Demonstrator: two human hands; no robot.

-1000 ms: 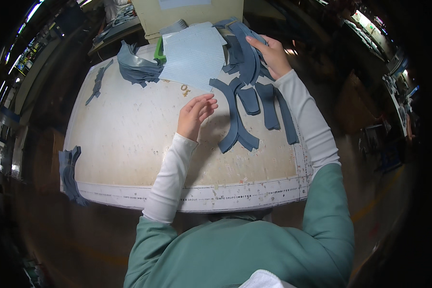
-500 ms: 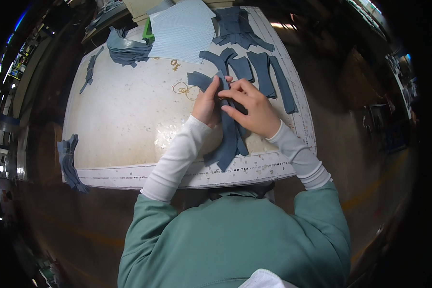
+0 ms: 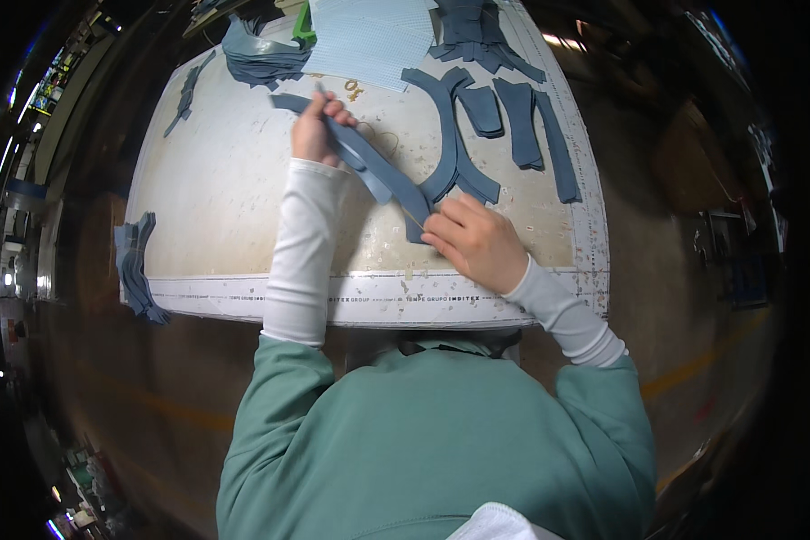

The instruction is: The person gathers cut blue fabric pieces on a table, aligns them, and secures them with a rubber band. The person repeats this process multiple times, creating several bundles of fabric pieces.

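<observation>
Right now both hands work one long blue-grey fabric strip (image 3: 369, 166), stretched on a slant across the pale worktable (image 3: 216, 198). The left hand (image 3: 317, 126) has its fingers curled shut around the strip's upper part, lifting it a little off the surface, with the far end poking out beyond the knuckles. The right hand (image 3: 474, 241) sits at the strip's lower end, fingertips drawn together and pinching it down near the table's front edge; a thin thread or line seems to run along there, though it is too fine to be sure.

Just beyond the right hand lies a pair of curved blue pieces (image 3: 450, 126), overlapping each other, and further out to that hand's right three shorter cut pieces (image 3: 522, 121) are laid side by side, apart from one another. Past the left hand, at the table's far side, a sheet of light blue paper (image 3: 369, 36) rests beside a crumpled heap of blue fabric (image 3: 261, 58). A small yellowish object (image 3: 355, 88) lies just beyond the left hand. More strips hang over the table's edge (image 3: 135, 270), well off to the left of the left arm.

Judging by the layout, several pieces are already sorted flat, while this strip is only mid-handling, and the heap looks untouched.
</observation>
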